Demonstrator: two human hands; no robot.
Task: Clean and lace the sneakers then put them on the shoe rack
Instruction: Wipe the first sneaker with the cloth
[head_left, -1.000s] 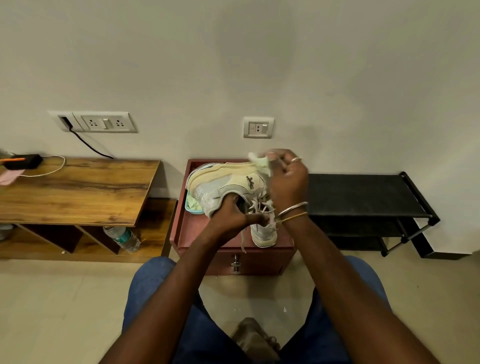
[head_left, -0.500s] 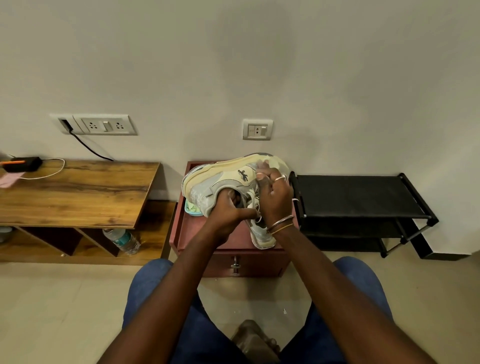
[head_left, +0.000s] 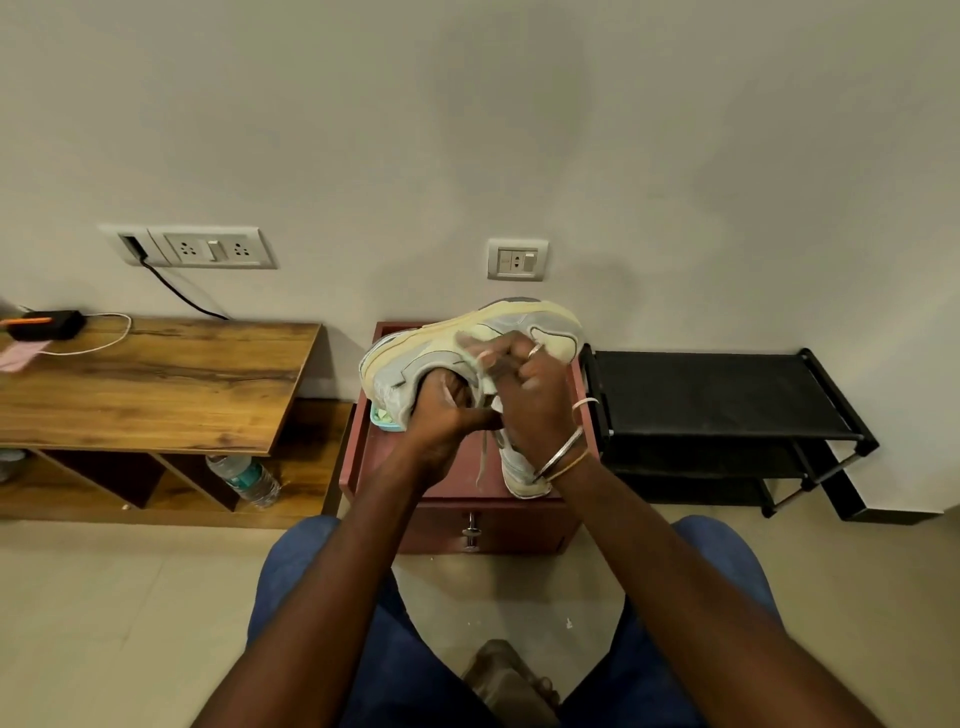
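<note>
A cream and grey sneaker (head_left: 457, 343) is held on its side above the red-brown cabinet (head_left: 447, 483), sole toward the wall. My left hand (head_left: 441, 415) grips it at the collar, fingers inside the opening. My right hand (head_left: 530, 395) has its fingers curled against the sneaker's side and seems to hold a pale cloth, mostly hidden. A loose lace (head_left: 483, 457) hangs down below the hands. A second sneaker (head_left: 519, 467) stands on the cabinet top, partly hidden behind my right wrist. The black shoe rack (head_left: 727, 400) stands to the right of the cabinet.
A small teal container (head_left: 384, 418) sits on the cabinet behind the held sneaker. A low wooden table (head_left: 156, 379) lies to the left, with a water bottle (head_left: 244, 478) on its lower shelf. A black charger with a white cable (head_left: 52, 325) is at its far left.
The held sneaker has tilted and shifted right toward the rack. My right hand has dropped from the sneaker's top edge to its side.
</note>
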